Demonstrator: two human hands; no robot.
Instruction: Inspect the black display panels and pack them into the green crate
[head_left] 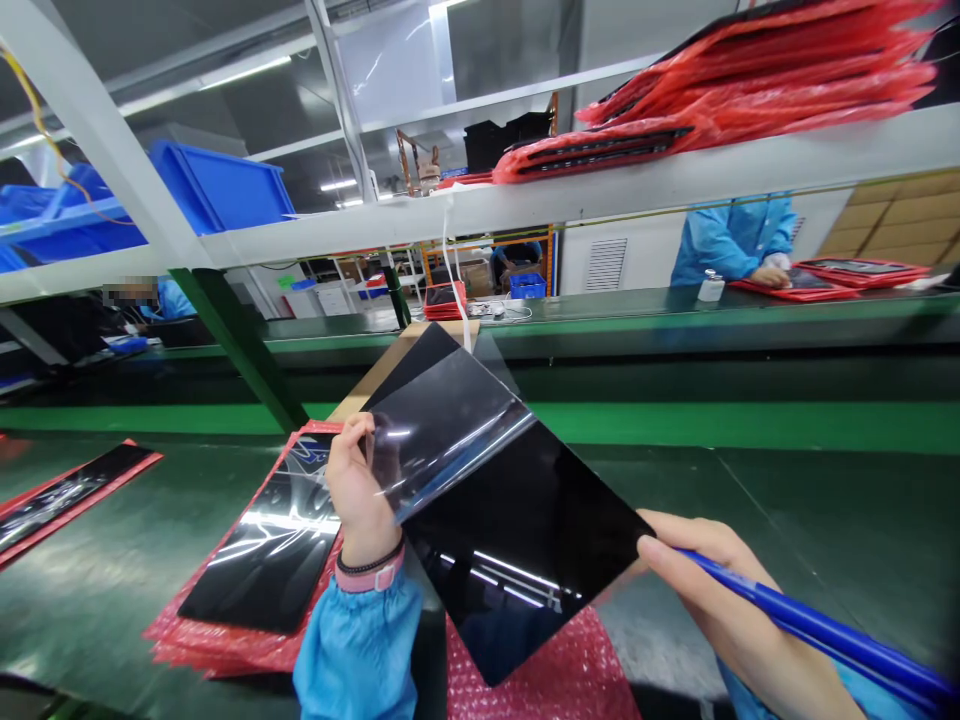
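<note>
Left hand [360, 490] pinches clear plastic film [442, 430] over a glossy black rectangular panel [517, 520], center frame; right hand [739, 630] grips panel and slim blue rod [795, 610].

Blue bins [217, 192] on white shelf [360, 228]

I classify this site as a factory workshop. Indicators in my view: a long green surface [750, 500]; a white overhead shelf [525, 207] carrying red plastic-wrapped packages [757, 105] and blue plastic bins [217, 190]; a co-worker in a blue smock [735, 240] at a parallel surface [637, 325]; stacked cardboard boxes [900, 218]; ceiling strip lights [247, 73].
</note>
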